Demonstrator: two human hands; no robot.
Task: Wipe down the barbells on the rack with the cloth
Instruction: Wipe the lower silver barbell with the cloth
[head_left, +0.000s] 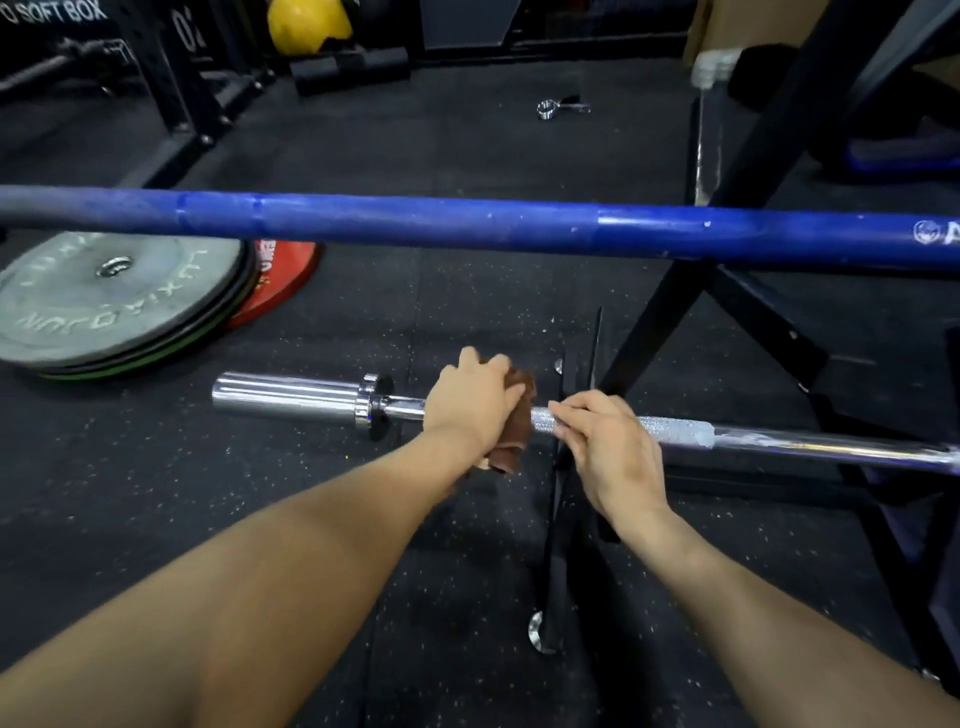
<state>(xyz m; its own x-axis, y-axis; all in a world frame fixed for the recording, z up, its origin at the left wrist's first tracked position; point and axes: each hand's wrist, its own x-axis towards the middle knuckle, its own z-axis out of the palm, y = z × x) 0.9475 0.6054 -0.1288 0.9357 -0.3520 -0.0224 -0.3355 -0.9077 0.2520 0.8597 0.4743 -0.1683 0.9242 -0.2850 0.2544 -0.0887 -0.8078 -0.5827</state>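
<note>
A chrome barbell (779, 441) lies low across the black rack (769, 364), its bare sleeve (285, 397) sticking out to the left. My left hand (470, 402) grips a brown cloth (511, 436) wrapped round the shaft just inside the collar. Right beside it, my right hand (605, 441) curls round the knurled part of the same shaft. A blue barbell (467, 223) rests higher on the rack, crossing the whole view above both hands.
Grey and red weight plates (114, 301) lie stacked on the black rubber floor at the left. A spring collar (550, 108) lies on the floor farther back. A yellow ball (309, 23) and black foam rollers (348, 67) sit at the far wall.
</note>
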